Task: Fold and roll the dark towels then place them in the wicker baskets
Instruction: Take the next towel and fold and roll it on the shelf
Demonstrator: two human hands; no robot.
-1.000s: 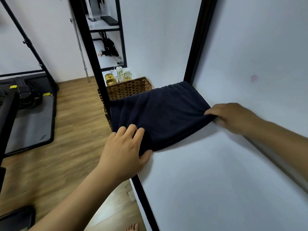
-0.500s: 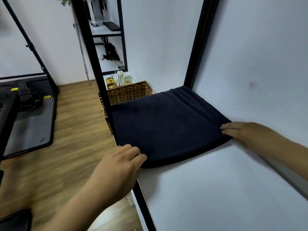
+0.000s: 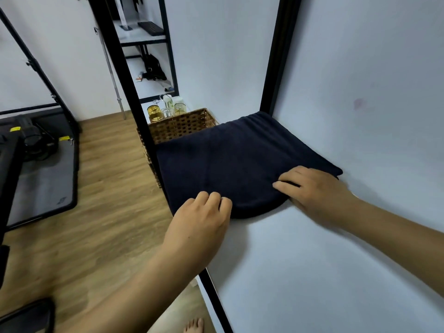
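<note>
A dark navy towel (image 3: 240,159) lies folded flat at the far end of a white shelf (image 3: 300,272). Its near edge bulges in a rounded curve. My left hand (image 3: 201,217) grips the near left part of that edge with curled fingers. My right hand (image 3: 312,191) lies over the near right part, fingers on top of the cloth and thumb hidden beneath. A wicker basket (image 3: 182,126) stands just beyond the towel's far left side, lower than the shelf; its inside is hidden.
Black frame posts rise at the shelf's left front (image 3: 125,75) and back corner (image 3: 281,56). A white wall closes the right side. Glass jars (image 3: 165,109) stand behind the basket. Wood floor and a black equipment case (image 3: 36,145) lie to the left.
The towel was spread flat, then my right hand slid from its right corner leftward onto the near edge. My left hand shifted right along that edge. The near edge now bulges.
</note>
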